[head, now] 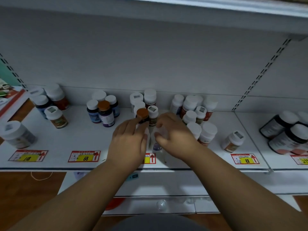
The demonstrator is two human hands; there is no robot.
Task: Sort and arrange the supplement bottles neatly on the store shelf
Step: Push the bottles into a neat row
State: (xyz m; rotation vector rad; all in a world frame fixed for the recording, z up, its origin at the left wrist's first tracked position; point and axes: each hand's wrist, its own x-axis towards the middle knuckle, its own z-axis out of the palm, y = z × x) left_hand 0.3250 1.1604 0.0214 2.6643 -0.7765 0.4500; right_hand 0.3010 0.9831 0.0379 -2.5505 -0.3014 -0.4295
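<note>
Shelf (80, 139), white, middle section. My left hand (129, 140): fingers laid fairly straight against the dark bottle with the brown cap (142, 115), touching it. My right hand (173, 130): fingers curled round a blurred pale bottle (157, 142) at the shelf front; whether it stands or is lifted I cannot tell. White-capped bottle (153, 115): upright just behind, between both hands. Further bottle clusters: left (103, 110), right (196, 114). Price tag "68" (84, 156) and price tag "88" (245, 158) on the front edge.

The shelf (80, 139) looks like smooth white painted metal, the bottles' white caps (209, 130) matt plastic, the price tags (84, 156) glossy paper, the floor (25, 189) brown wood.
</note>
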